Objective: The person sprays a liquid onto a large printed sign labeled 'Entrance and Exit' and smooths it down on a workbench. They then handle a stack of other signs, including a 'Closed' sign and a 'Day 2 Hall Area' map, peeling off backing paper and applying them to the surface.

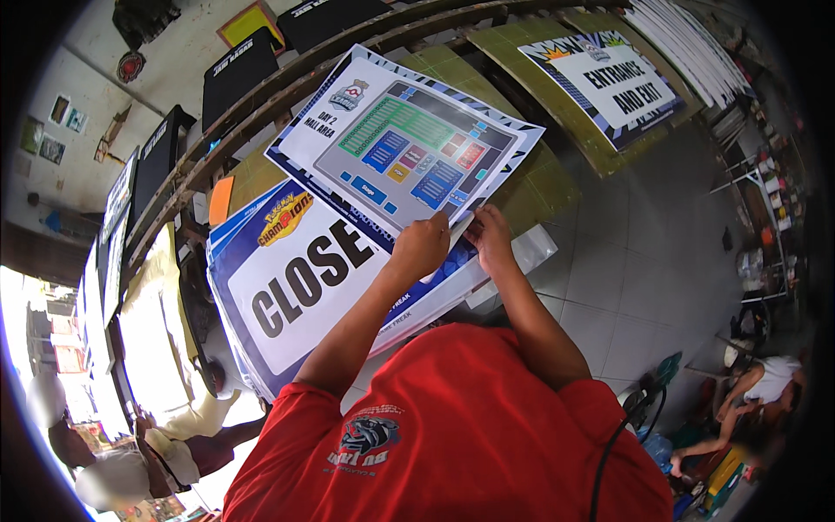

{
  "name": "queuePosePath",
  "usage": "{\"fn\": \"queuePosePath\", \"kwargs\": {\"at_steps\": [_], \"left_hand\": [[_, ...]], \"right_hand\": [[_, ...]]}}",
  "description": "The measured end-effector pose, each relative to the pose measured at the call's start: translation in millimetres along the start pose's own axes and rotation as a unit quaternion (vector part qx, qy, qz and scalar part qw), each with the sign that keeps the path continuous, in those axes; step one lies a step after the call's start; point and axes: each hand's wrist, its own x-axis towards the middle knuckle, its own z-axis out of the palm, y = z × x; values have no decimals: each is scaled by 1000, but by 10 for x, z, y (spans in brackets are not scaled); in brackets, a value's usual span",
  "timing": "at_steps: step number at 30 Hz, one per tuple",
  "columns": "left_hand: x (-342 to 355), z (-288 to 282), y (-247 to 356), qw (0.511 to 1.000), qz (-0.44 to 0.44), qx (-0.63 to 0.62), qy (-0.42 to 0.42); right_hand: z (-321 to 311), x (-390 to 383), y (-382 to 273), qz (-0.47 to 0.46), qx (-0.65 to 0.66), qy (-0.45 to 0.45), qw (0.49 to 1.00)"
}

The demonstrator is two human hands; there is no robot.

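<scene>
My left hand (422, 248) and my right hand (489, 235) both pinch the near edge of a printed floor-plan sheet (409, 139), white with a grey plan and green, blue and red blocks. The sheet is lifted and tilted over a stack of blue-bordered signs (296, 287), whose top one is white with big black letters and a yellow logo. The stack lies on a green-topped table (544, 187). My red shirt fills the lower middle of the view.
Another white sign with black letters (613, 78) lies on a green table at the back right. Black boards (235, 70) lean along a wooden rail. Grey floor tiles (644, 261) lie to the right. One person sits at lower right (765, 383), another at lower left (113, 478).
</scene>
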Motion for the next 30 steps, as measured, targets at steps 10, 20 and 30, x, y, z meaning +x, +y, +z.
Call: {"fn": "queuePosePath", "kwargs": {"at_steps": [10, 20, 30], "left_hand": [[548, 140, 312, 992, 113, 44, -34], [767, 142, 373, 993, 54, 72, -82], [835, 183, 311, 993, 52, 77, -79]], "right_hand": [[-174, 14, -5, 47, 42, -29, 998], [-211, 5, -44, 62, -42, -49, 996], [-175, 27, -46, 54, -52, -41, 996]]}}
